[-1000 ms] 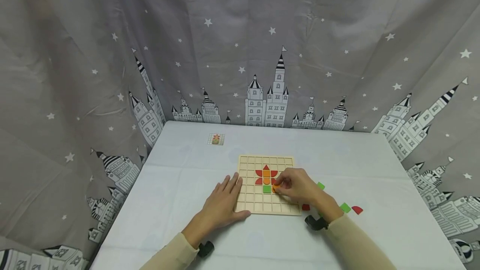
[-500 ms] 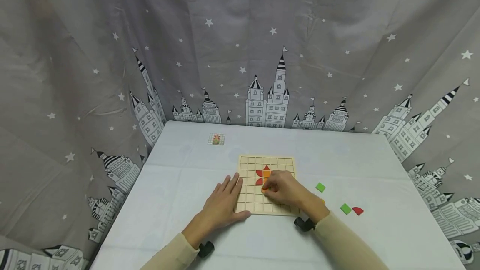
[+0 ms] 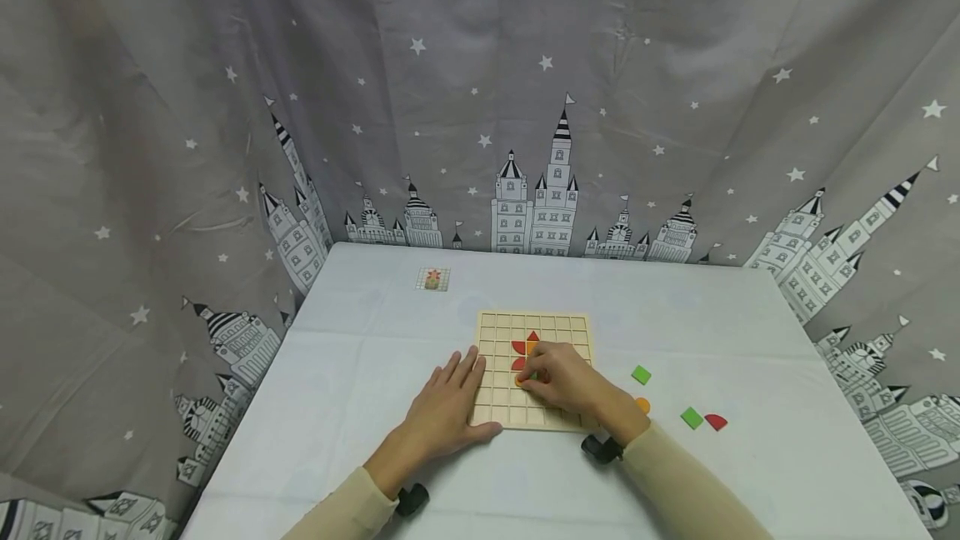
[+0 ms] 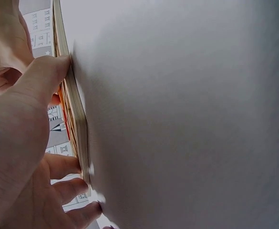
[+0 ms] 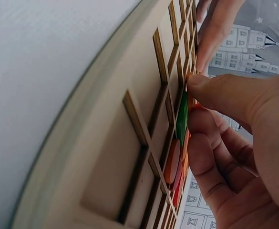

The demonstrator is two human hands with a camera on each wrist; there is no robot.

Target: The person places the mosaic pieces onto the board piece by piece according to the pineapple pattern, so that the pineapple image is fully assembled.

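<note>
A: Head view?
B: A white table (image 3: pixel 345 390) before a grey curtain (image 3: pixel 450 90) of castles and stars; on it, a wooden grid board (image 3: pixel 498 398); left hand (image 3: pixel 447 408) along its edge, fingers straight; right hand (image 3: pixel 564 377) pinching an orange piece (image 3: pixel 518 381) at the grid.
A: Left wrist?
B: Thumb and fingers apart, touching the board; white surface beyond.
A: Right wrist?
B: Fingertips clamped on the orange piece, beside a green tile (image 5: pixel 182 119); curtain behind.

Board (image 3: pixel 510 407) on table (image 3: pixel 675 315), loose tiles (image 3: pixel 692 417) to its right, card (image 3: pixel 432 278) behind left.
</note>
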